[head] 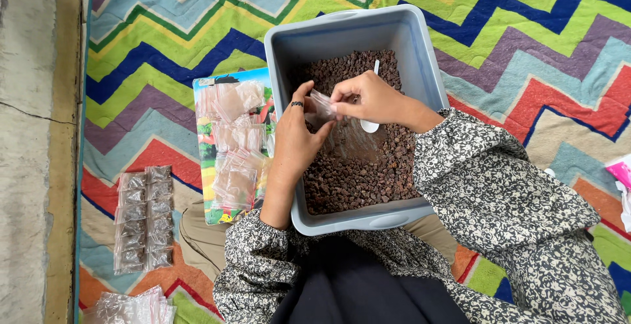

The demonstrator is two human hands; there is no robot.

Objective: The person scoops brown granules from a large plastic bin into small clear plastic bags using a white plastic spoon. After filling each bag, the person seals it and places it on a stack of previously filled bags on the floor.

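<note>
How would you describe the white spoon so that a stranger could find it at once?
Look at the grey tub on the zigzag mat, filled with dark brown granules. The white spoon lies on them, mostly hidden under the right hand. It is the only white thing inside the tub.

One grey tub (420, 68) of brown granules (355, 179). One white spoon (370, 125). Two hands (296, 140) on one clear bag (323, 106). Filled bags (143, 219) in two columns, about six each. Empty bags: two loose piles (236, 140), number unclear. One zigzag mat (526, 28).
</note>
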